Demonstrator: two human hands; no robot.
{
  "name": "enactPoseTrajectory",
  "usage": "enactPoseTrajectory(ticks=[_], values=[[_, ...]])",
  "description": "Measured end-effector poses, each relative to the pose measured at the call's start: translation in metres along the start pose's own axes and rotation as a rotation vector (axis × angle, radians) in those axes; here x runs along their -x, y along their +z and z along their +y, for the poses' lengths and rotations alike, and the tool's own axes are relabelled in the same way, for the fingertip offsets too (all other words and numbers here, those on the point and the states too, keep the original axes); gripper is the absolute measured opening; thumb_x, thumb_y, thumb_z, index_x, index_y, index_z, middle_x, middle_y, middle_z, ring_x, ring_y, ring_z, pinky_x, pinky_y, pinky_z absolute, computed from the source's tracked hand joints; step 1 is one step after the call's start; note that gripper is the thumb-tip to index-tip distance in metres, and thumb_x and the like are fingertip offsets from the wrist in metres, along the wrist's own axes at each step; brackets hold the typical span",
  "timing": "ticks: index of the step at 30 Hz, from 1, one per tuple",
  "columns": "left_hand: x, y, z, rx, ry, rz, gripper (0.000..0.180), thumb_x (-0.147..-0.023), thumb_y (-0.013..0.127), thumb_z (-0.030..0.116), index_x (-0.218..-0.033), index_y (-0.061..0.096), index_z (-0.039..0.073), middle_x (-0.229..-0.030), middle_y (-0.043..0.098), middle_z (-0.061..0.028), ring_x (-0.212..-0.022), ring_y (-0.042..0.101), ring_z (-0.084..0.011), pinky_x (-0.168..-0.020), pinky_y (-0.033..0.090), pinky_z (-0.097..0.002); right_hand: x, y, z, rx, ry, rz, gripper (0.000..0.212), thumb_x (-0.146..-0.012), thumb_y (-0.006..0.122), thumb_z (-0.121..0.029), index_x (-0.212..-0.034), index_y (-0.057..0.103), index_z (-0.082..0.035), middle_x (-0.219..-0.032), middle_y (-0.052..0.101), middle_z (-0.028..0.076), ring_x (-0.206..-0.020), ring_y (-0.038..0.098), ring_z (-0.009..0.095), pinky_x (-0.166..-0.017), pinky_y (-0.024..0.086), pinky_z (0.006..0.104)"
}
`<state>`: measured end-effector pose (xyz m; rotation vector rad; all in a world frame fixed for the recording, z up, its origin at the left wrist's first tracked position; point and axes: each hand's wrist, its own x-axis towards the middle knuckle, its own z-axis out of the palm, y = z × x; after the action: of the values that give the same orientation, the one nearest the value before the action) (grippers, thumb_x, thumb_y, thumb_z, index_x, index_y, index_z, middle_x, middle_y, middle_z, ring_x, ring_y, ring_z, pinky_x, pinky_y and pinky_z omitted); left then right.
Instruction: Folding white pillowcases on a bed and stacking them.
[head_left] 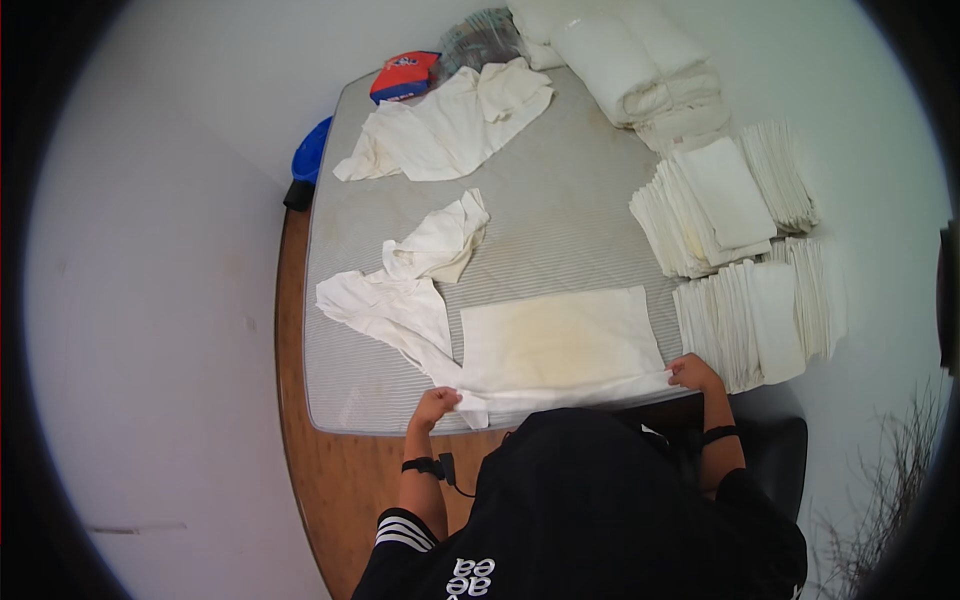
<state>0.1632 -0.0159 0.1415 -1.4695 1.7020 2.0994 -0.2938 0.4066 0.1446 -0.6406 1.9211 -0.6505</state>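
A white rectangular cloth (560,340) with a broad yellowish stain lies spread on the mattress in front of me. My left hand (434,407) is closed on its near left corner. The near right corner is pinched in the fingers of my right hand (697,373). Between the two hands the near edge is lifted and runs as a narrow folded strip. Just left of the cloth lies a crumpled white cloth (400,305), whose lower end reaches my left hand and passes beneath the spread one.
Stacks of folded white cloths (735,320) (725,195) line the right side of the striped grey mattress (570,230). Farther back are a large white bundle (620,60), a rumpled white cloth (430,125) and a red-and-blue bag (405,77). A black chair (780,460) stands close at my right.
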Motion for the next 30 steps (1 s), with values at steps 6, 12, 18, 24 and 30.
enactPoseTrajectory(ticks=[6,12,18,24,30], values=[[-0.009,0.01,-0.01,0.094,0.014,0.074,0.01,-0.086,0.066,0.013,-0.089,0.064,0.004,-0.078,0.059,0.0026,-0.07,0.054,-0.0074,-0.068,0.046,-0.0235,-0.02,0.01,0.027,-0.156,-0.001,0.113,0.023,-0.074,0.07,-0.002,-0.096,0.069,0.0,-0.078,0.066,0.005,-0.072,0.059,0.013,-0.067,0.048,0.0273],[-0.078,0.009,0.028,0.169,0.223,0.287,0.02,-0.088,0.065,0.017,-0.098,0.063,0.001,-0.078,0.058,0.0027,-0.069,0.051,-0.0066,-0.067,0.045,-0.0225,-0.084,-0.004,0.005,-0.301,-0.05,0.441,0.017,-0.082,0.064,0.0,-0.098,0.064,0.003,-0.082,0.063,0.004,-0.074,0.058,0.013,-0.066,0.047,0.0276],[-0.141,0.047,0.033,-0.129,0.479,0.721,0.036,-0.089,0.063,0.022,-0.113,0.058,-0.004,-0.107,0.062,-0.0141,-0.096,0.059,-0.0239,-0.084,0.046,-0.0339,-0.142,0.026,0.0,-0.129,-0.125,0.843,0.021,-0.084,0.063,-0.006,-0.104,0.061,-0.001,-0.1,0.062,0.011,-0.092,0.059,0.022,-0.078,0.047,0.0325],[-0.128,0.162,0.029,-0.611,0.801,0.422,0.041,-0.086,0.058,0.016,-0.122,0.053,-0.002,-0.123,0.054,-0.0227,-0.117,0.047,-0.0401,-0.103,0.033,-0.0481,-0.131,0.135,-0.112,0.268,-0.362,0.615,0.032,-0.079,0.063,-0.008,-0.111,0.059,-0.002,-0.115,0.058,0.016,-0.112,0.052,0.033,-0.1,0.038,0.043],[-0.113,0.201,0.002,-1.188,0.696,0.154,0.049,-0.091,0.046,0.024,-0.138,0.041,0.011,-0.146,0.034,-0.0152,-0.137,0.026,-0.0359,-0.111,0.017,-0.0545,-0.131,0.203,-0.112,0.645,-0.565,0.37,0.052,-0.085,0.056,-0.021,-0.132,0.047,-0.002,-0.141,0.04,0.015,-0.134,0.033,0.032,-0.111,0.025,0.0455]])
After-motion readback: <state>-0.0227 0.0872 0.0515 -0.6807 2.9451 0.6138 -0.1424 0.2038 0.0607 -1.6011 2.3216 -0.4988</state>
